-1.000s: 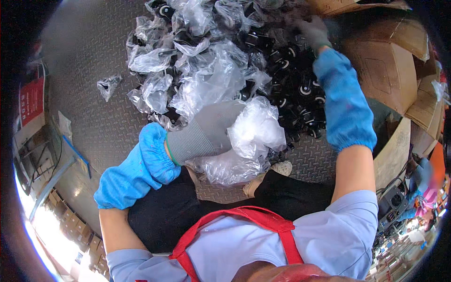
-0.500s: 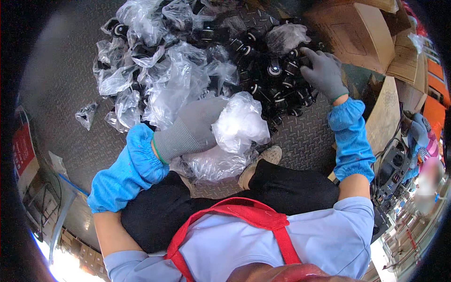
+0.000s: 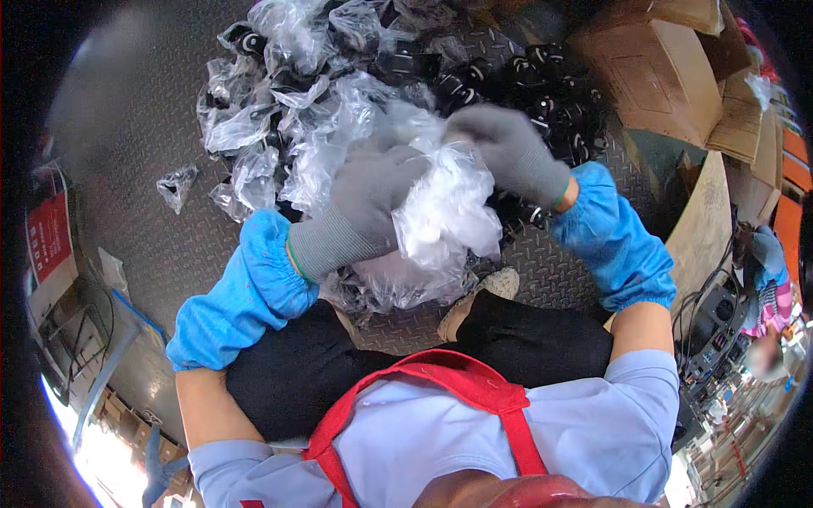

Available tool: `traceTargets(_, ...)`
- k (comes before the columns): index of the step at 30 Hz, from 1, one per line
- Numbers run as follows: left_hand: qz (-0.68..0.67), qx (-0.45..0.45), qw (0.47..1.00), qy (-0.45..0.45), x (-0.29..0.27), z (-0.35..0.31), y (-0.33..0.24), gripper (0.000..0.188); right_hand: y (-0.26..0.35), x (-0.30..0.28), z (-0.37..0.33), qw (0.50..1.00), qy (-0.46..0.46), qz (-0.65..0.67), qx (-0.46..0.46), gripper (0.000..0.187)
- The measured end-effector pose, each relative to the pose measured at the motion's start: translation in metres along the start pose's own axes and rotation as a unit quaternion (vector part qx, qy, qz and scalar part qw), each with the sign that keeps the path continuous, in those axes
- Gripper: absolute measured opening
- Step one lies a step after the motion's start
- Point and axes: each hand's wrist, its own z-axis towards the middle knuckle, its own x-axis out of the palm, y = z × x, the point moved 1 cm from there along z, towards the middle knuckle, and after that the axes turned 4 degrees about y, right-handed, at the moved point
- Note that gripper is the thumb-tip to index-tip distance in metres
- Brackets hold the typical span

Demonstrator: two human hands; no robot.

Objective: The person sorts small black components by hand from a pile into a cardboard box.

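My left hand (image 3: pixel 373 190), in a grey knit glove, is closed around a bunched clear plastic bag (image 3: pixel 449 207) in front of my knees. My right hand (image 3: pixel 512 152), gloved alike, is curled at the bag's upper edge. Its fingertips are blurred and partly hidden, so what they grip does not show. Beyond both hands lies a heap of black caster wheels (image 3: pixel 542 110) with pale rings, loose on the floor. More of these dark parts, wrapped in clear plastic bags (image 3: pixel 330 118), are piled at the left of the heap.
Open cardboard boxes (image 3: pixel 660 85) stand at the far right, beside a leaning board (image 3: pixel 690 203). One small plastic bag (image 3: pixel 176 188) lies apart on the ridged metal floor (image 3: pixel 127 144). A black electrical unit (image 3: pixel 716 309) with cables is at right. Another person (image 3: pixel 766 313) shows at the right rim.
My right hand has come from the loose casters toward me and left, up to the bag. My left hand still holds the bag at nearly the same place. The view has shifted slightly.
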Motion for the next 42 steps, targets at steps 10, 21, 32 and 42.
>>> traceTargets(10, -0.203, -0.036, 0.978, 0.015, 0.002, -0.018, 0.002, 0.057, -0.089, -0.028, 0.111, 0.816, -0.087, -0.570, -0.027, 0.033)
traceTargets(21, -0.136, -0.065, 0.986, 0.070, 0.002, -0.030, 0.010, 0.057, -0.045, -0.070, 0.047, 0.841, -0.180, -0.508, -0.045, 0.014)
traceTargets(32, -0.114, -0.010, 0.993, 0.041, 0.004, -0.011, -0.009, 0.058, -0.015, -0.062, -0.070, 0.948, -0.256, -0.166, 0.090, 0.018)
traceTargets(42, -0.111, 0.005, 0.992, 0.054, 0.014, -0.013, -0.018, 0.049, -0.046, -0.063, -0.029, 0.903, -0.246, -0.344, 0.081, 0.045)
